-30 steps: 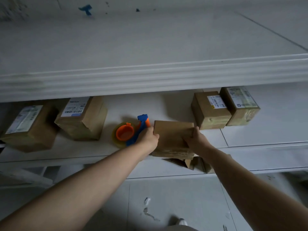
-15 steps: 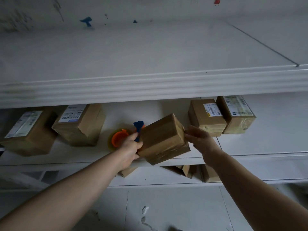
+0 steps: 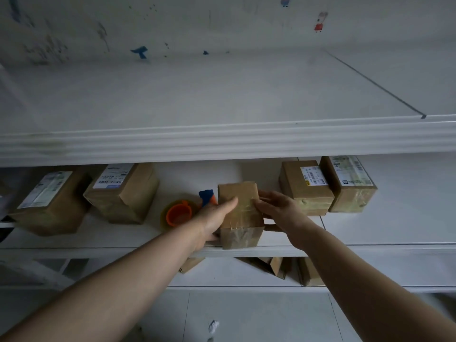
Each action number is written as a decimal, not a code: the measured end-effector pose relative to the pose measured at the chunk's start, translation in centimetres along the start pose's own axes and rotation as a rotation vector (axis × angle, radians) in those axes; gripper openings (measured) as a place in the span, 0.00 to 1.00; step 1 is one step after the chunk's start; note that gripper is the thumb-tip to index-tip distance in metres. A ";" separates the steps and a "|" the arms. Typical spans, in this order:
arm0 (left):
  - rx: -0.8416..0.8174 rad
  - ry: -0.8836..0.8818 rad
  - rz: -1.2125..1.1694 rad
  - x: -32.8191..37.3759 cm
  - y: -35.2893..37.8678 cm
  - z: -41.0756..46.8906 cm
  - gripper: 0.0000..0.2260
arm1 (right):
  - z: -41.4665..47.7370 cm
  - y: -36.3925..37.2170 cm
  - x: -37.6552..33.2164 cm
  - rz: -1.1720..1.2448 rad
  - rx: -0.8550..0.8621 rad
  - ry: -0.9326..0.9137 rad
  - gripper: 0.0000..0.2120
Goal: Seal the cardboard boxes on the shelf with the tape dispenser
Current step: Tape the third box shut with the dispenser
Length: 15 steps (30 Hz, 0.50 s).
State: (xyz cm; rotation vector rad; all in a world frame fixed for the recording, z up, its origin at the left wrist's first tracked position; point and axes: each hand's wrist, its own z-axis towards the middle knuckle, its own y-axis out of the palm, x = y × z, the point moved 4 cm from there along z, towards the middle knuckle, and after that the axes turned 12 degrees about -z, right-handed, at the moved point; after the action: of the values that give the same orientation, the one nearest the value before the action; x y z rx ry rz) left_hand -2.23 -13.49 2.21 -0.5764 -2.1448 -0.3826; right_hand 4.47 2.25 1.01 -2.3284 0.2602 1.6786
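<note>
Squarely at the front edge of the middle shelf (image 3: 370, 248) stands a small cardboard box (image 3: 240, 218), its glossy taped faces turned up and toward the camera, and both hands are on it. The left hand (image 3: 217, 215) lies against its left side with straight fingers laid flat across the top, pressing rather than curling round. The right hand (image 3: 276, 208) meets the box's right edge with its fingers stretched out and touching, likewise not clenched. Just left of the box, partly behind the left hand, the tape dispenser (image 3: 181, 213) lies on the shelf, with an orange roll hub and a blue handle, and neither hand holds it. Two labelled boxes (image 3: 123, 193) sit farther left and two more boxes (image 3: 306, 188) stand side by side on the right. Under the shelf, other cartons (image 3: 271, 265) show on a lower level.
</note>
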 end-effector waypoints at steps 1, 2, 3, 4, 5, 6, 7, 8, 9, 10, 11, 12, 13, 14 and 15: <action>-0.003 -0.001 0.009 -0.4 -0.2 0.3 0.20 | -0.1 -0.3 0.1 -0.016 0.009 0.008 0.08; -0.003 -0.003 -0.024 -0.8 -0.4 0.4 0.15 | -0.1 -0.6 0.1 -0.027 0.019 0.009 0.08; -0.015 0.007 -0.065 -1.2 -0.5 0.5 0.11 | -0.1 -1.1 0.3 -0.028 0.029 0.001 0.08; -0.023 0.041 -0.073 -1.4 -0.5 0.5 0.08 | -0.1 -1.5 0.4 -0.012 0.038 -0.007 0.09; -0.010 0.088 -0.007 -1.5 -0.7 0.9 0.08 | -0.1 -1.8 0.6 0.024 0.047 -0.004 0.11; 0.013 0.122 0.089 -1.7 -0.7 1.0 0.12 | -0.2 -2.0 0.9 0.069 0.048 0.012 0.12; 0.058 0.145 0.198 -2.1 -0.9 1.4 0.15 | -0.2 -2.0 1.4 0.104 0.045 0.038 0.11; 0.091 0.154 0.280 -2.5 -0.9 1.6 0.18 | -0.3 -2.1 1.8 0.125 0.046 0.067 0.10; 0.101 0.150 0.335 -2.9 -0.8 1.8 0.20 | -0.3 -2.0 2.3 0.132 0.048 0.094 0.09; 0.083 0.144 0.357 -3.2 -0.6 1.9 0.21 | -0.4 -2.0 2.6 0.132 0.039 0.118 0.09; 0.044 0.115 0.346 -3.5 -0.4 1.9 0.22 | -0.4 -1.9 3.0 0.116 0.020 0.139 0.10; -0.002 0.073 0.309 -3.7 -0.2 2.0 0.23 | -0.3 -1.7 3.3 0.085 -0.007 0.159 0.11; -0.047 0.022 0.257 -4.0 -0.1 2.2 0.25 | -0.3 -1.4 3.7 0.038 -0.029 0.182 0.12; -0.068 -0.023 0.208 -4.2 0.0 2.2 0.26 | -0.2 -1.1 4.0 -0.012 -0.040 0.208 0.14; -0.059 -0.058 0.194 -4.3 0.0 2.3 0.26 | 0.0 -0.9 4.4 -0.057 -0.035 0.231 0.17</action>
State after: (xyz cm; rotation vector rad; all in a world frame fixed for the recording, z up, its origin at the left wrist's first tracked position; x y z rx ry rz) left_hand -1.54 -13.59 -2.63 -0.8310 -2.1149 -0.3256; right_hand 6.13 3.16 -3.02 -2.5309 0.2068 1.3991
